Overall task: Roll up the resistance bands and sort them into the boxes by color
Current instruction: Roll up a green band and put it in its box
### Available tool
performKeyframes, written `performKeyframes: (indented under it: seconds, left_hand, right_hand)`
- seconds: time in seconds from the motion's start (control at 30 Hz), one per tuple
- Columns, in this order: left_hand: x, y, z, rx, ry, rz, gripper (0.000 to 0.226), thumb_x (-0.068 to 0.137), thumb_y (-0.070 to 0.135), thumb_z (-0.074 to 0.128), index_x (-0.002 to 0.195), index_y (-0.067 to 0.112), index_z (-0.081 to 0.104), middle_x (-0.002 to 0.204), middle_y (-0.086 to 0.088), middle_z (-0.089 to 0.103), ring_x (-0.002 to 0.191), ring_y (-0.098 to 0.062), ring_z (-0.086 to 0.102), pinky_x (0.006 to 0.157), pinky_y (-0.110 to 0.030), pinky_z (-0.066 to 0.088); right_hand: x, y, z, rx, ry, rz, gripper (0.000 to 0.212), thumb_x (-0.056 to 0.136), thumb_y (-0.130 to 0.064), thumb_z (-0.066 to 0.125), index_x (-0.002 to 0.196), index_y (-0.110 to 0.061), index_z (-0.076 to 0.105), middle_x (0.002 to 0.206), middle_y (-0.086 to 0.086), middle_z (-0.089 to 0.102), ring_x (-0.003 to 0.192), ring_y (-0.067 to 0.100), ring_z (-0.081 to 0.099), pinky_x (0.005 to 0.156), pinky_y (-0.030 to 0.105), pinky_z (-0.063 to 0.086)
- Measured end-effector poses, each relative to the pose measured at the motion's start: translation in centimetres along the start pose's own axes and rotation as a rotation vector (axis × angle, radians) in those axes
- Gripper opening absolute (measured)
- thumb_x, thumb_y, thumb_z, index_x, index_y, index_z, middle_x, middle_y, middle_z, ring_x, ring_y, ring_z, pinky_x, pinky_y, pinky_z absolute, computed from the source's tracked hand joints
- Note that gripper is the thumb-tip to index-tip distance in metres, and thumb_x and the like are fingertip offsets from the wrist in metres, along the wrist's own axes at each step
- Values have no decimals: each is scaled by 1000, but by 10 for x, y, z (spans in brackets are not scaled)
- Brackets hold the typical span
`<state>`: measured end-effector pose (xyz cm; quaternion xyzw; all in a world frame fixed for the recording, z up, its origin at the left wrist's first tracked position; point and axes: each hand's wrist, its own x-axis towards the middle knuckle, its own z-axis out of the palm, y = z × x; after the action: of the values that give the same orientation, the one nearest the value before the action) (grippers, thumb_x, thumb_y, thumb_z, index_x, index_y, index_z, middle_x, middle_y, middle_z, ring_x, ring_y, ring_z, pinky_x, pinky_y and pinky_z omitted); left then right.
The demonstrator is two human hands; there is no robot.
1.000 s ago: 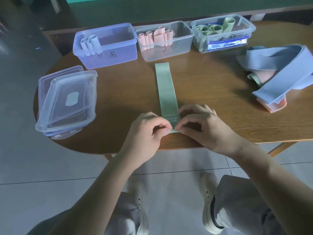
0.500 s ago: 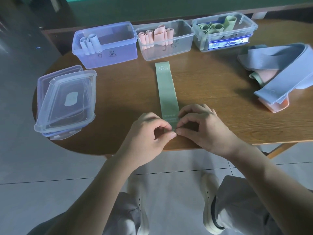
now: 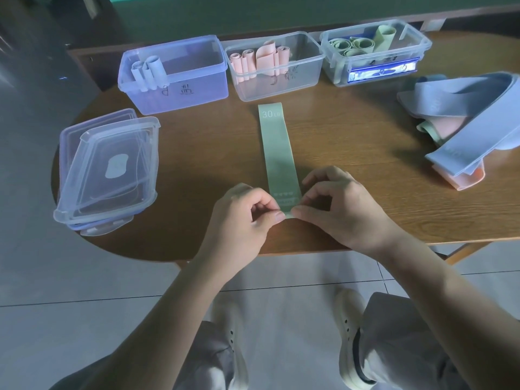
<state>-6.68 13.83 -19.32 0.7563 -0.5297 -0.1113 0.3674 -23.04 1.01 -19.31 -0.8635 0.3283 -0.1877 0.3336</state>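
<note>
Hands [image 3: 292, 218] pinch the green band's [image 3: 277, 153] near end.

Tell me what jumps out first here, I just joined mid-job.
The green band lies flat mid-table, with the left hand and right hand pinching its near end. Three open boxes along the far edge hold blue, pink and green rolls; loose bands are piled at right.

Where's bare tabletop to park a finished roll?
Bare wood lies between the green band and the lid stack, and between the band and the loose band pile. Crowded: the back row of boxes.
</note>
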Motion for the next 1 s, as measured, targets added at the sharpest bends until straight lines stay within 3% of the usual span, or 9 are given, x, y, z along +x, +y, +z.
performKeyframes:
  seconds: [0.07, 0.2, 0.33, 0.5, 0.57, 0.77, 0.87, 1.0]
  left_hand:
    - [0, 0, 2, -22, -4, 24, 12, 84, 17, 79, 81, 24, 70, 83, 11, 61, 83, -6, 57, 66, -14, 44]
    - [1, -4, 6, 7, 8, 130, 14, 88, 5, 74, 87, 19, 72, 85, 9, 65, 82, -6, 59, 71, -21, 49]
    - [1, -8, 9, 53, 22, 217, 9, 92, 7, 70, 90, 16, 74, 89, 6, 66, 85, -9, 60, 74, -31, 51]
    - [1, -7, 1, 1, -22, 190, 8, 83, 23, 82, 89, 20, 77, 88, 9, 64, 85, -1, 58, 74, -18, 48]
    - [2, -7, 2, 8, -16, 176, 8, 82, 22, 83, 88, 22, 78, 88, 10, 65, 85, 1, 58, 73, -17, 48]
    - [7, -6, 4, 29, 10, 148, 4, 84, 20, 81, 87, 18, 79, 87, 7, 67, 82, -5, 59, 70, -18, 47]
    - [7, -5, 5, 19, 29, 149, 3, 85, 17, 80, 85, 17, 77, 85, 6, 65, 80, -7, 59, 69, -21, 47]
    - [6, -1, 6, -30, 65, 117, 7, 84, 15, 80, 85, 18, 73, 85, 8, 64, 83, -6, 59, 69, -18, 48]
  right_hand:
    - [2, 0, 0, -13, 10, 32, 16, 78, -33, 84, 75, -28, 70, 115, -11, 56, 112, 10, 49, 91, 13, 33]
    - [4, -1, 0, -3, 8, 17, 19, 79, -30, 84, 77, -32, 65, 117, -10, 54, 115, 13, 49, 98, 24, 35]
    - [5, 1, 1, 8, -30, -98, 14, 84, -25, 80, 86, -34, 69, 118, -9, 55, 113, 12, 47, 103, 33, 37]
    - [4, 8, 3, -19, -66, -235, 6, 92, -30, 68, 94, -33, 72, 115, -12, 57, 109, 17, 51, 100, 43, 41]
    - [4, 10, 4, -30, -49, -259, 6, 93, -31, 69, 95, -33, 74, 114, -13, 57, 107, 16, 52, 99, 42, 42]
    - [5, 12, -2, -74, -53, -308, 15, 90, -42, 68, 94, -31, 76, 114, -8, 57, 105, 14, 50, 99, 17, 34]
    - [6, 11, 0, -75, -34, -298, 21, 85, -50, 67, 88, -31, 77, 111, -9, 57, 102, 15, 50, 96, 17, 36]
    - [8, 12, 1, -11, -18, -271, 10, 88, -37, 75, 89, -28, 77, 105, -9, 58, 102, 14, 52, 97, 20, 36]
